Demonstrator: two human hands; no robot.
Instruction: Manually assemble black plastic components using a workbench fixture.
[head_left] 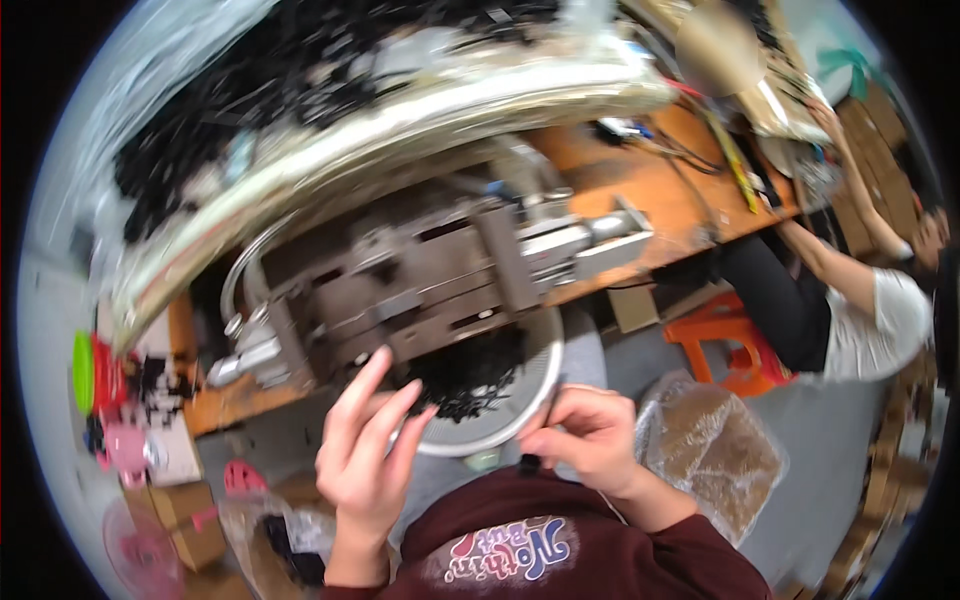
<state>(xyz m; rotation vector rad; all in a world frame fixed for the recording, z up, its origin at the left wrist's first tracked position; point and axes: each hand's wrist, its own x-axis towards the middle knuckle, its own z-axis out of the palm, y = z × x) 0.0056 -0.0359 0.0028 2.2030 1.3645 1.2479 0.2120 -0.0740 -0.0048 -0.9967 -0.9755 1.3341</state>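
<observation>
My left hand is raised in front of the dark metal machine, its fingers spread and nothing seen in them. To its right, my right hand pinches a thin black strip between thumb and fingers, near the basin's rim. Part of the strip is hidden by the fingers, and blur hides its exact kind. Between the hands and below the machine sits a round white basin holding many small black pieces.
Behind the machine, a long pale-edged tray is heaped with black parts. The orange-brown worktable runs right, toward a seated person and an orange stool. A plastic-wrapped bundle lies at right; cardboard boxes stand lower left.
</observation>
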